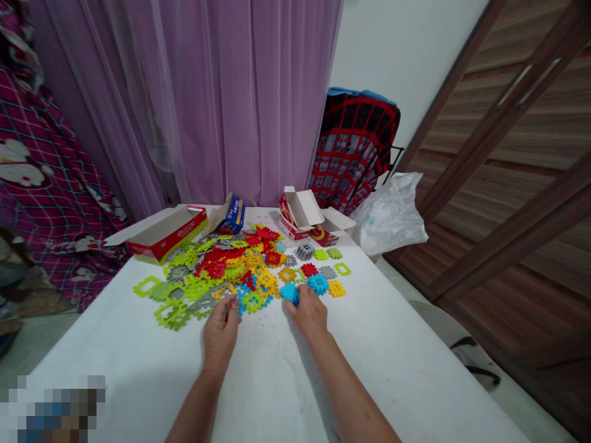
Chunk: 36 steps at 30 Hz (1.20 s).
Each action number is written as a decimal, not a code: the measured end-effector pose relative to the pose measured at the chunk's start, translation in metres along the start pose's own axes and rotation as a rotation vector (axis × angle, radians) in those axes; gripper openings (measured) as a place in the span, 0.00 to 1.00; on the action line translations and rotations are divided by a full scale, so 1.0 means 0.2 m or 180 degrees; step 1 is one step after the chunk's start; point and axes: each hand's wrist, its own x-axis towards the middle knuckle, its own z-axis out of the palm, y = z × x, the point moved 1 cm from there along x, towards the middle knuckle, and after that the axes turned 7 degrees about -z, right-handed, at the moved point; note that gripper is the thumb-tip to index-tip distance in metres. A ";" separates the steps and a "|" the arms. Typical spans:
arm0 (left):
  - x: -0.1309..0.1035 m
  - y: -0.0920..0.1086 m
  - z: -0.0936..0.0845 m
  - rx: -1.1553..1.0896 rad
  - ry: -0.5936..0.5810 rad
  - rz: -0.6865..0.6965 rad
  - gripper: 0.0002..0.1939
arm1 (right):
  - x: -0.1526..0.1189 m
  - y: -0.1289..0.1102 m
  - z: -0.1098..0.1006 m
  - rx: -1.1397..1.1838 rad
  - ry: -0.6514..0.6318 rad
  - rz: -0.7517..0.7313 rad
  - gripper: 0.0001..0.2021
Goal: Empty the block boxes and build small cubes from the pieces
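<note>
A heap of flat plastic pieces [217,267] in green, yellow, red, grey and blue covers the middle of the white table. My right hand [310,312] is closed on a blue piece [289,293] at the heap's right front. Just right of it lies a blue stack [318,283], with a yellow piece [337,288] beside that. My left hand [222,323] is at the heap's front edge with its fingers curled, close to a blue piece [241,303]; whether it grips anything is too small to tell. A grey stack [305,251] stands farther back.
An open red box [161,237] lies at the back left, a blue box [233,214] at the back middle. Two open red and white boxes [300,212] [330,227] are at the back right, near a white plastic bag [392,215]. The white table [263,381] has its right edge by a stool.
</note>
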 end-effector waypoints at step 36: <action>0.01 -0.02 0.00 -0.0008 -0.0015 0.0029 0.23 | -0.06 0.06 0.01 0.0013 0.0141 0.0068 0.18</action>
